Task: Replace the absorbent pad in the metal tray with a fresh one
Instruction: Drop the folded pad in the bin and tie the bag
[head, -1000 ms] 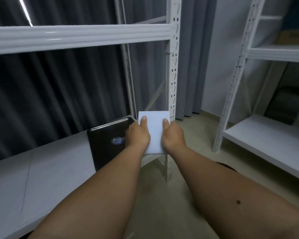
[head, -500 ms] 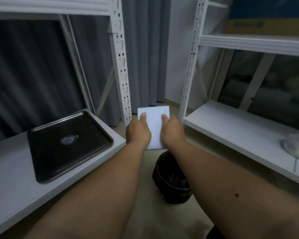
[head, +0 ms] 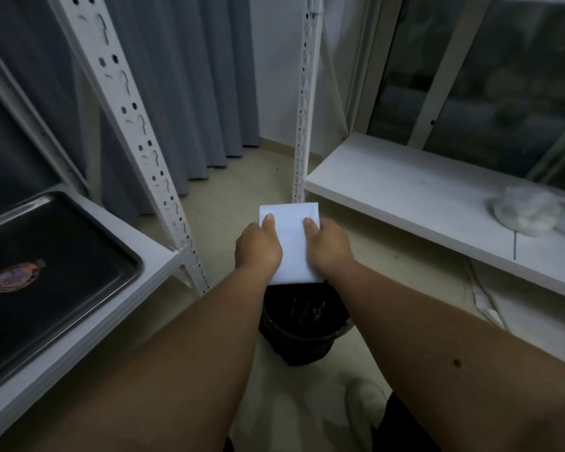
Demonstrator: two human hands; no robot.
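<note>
Your left hand and right hand are both pinching a white pad over the bin, tray at left.

The dark rectangular metal tray on the white shelf runs off the left edge. The hands cover the side edges of the white rectangular pad. The pad and forearms hide much of the black round bin. The crumpled white bundle is too blurred to identify.

White shelving, grey curtains, beige floor
</note>
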